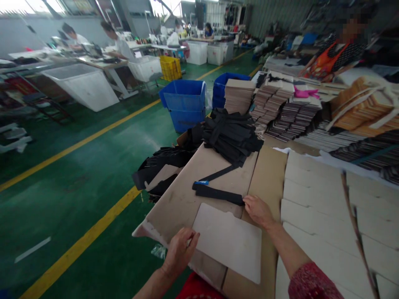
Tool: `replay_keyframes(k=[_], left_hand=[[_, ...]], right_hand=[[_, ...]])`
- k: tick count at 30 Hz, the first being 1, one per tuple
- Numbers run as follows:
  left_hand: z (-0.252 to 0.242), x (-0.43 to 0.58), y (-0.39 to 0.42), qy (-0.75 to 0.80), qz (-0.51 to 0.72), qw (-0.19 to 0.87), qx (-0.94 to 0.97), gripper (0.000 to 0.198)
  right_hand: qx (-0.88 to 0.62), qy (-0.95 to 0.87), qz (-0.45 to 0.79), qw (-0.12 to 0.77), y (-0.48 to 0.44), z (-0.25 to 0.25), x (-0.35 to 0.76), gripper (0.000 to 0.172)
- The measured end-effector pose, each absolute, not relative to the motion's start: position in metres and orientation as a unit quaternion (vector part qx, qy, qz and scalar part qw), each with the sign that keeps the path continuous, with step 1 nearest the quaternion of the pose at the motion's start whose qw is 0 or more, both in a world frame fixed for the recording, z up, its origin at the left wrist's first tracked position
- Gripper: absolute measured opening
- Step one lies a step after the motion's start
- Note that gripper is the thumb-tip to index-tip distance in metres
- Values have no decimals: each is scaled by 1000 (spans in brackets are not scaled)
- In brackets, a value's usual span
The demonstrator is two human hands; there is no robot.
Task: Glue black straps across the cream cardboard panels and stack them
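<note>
A pale beige sheet (230,241), cut to shape, lies flat on the cardboard-covered table in front of me. My left hand (181,249) is closed at the sheet's left edge, thumb against curled fingers; whether it grips the edge is hidden. With its fingers pinched, my right hand (258,211) has hold of the right end of a black strip (220,194), just beyond the sheet. A small blue object (201,182) lies by the strip's left end. Farther back, a heap of black strips (229,133) rests on the table.
Rows of overlapping beige sheets (314,207) cover the right side. Stacked panels (283,104) stand behind. Black pieces (165,164) sit beside the table's left edge, blue bins (185,104) beyond. Across the back right is a person in an orange apron (322,62); others sit at machines.
</note>
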State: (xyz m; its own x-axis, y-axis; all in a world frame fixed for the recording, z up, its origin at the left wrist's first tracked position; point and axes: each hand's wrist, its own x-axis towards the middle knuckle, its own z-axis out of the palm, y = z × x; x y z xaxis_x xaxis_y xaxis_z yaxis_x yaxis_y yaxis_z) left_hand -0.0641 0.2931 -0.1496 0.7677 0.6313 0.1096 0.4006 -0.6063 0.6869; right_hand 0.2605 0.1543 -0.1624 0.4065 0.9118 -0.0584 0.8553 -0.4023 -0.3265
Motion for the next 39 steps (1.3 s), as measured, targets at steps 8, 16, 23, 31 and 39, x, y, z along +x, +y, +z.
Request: replay_keyframes(k=[8,16,23,31,39], left_hand=[[-135,-41,295,276,241,298,881,24],[-50,-5,303,30,131,224,965,57],[-71,-23,297,23,-202,385,900,34],[-98,-34,325,195,-267,520,787,24],[-129,-41,337,282,-253,611,695,35]], right_hand=[[-837,-493,66,226,155,-111,249,35],[-702,-545,260,378,92,-29,160,25],[-769,-183,417,449,29,-94,112,35],[-800,2,407,441,28,-145,102,44],[-849,-5,338,407,33,-155,107,40]])
